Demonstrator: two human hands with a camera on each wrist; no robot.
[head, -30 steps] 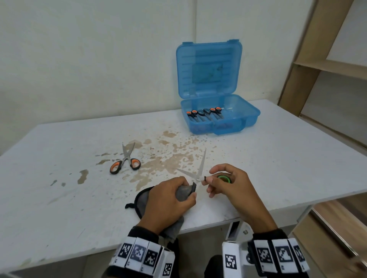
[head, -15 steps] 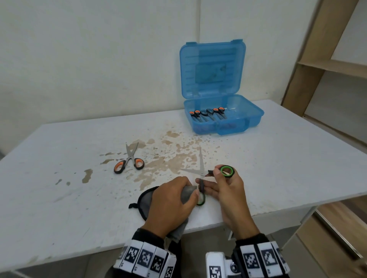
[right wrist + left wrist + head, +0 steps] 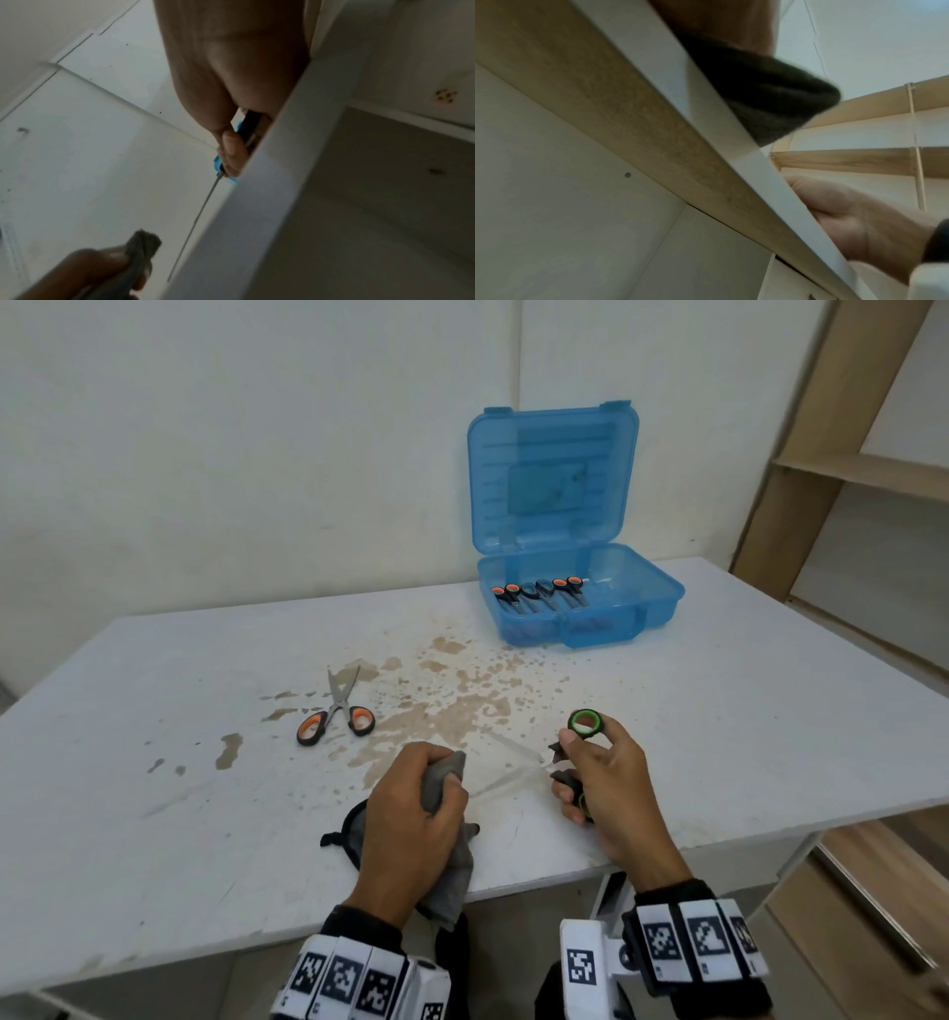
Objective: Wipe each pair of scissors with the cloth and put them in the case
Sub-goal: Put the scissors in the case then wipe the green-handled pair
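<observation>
The right hand [image 3: 611, 788] is gripping the green-handled scissors [image 3: 575, 747], blades spread, beside the left hand [image 3: 411, 819], whose fingers are clutching the cloth [image 3: 444, 780].

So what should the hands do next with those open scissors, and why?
Probably bring the cloth in the left hand onto the nearer blade and wipe it. The right hand holds the green-handled scissors with blades spread open toward the cloth, but the cloth looks just short of them. The blue case already holds three pairs, and an orange-handled pair lies on the table.
</observation>
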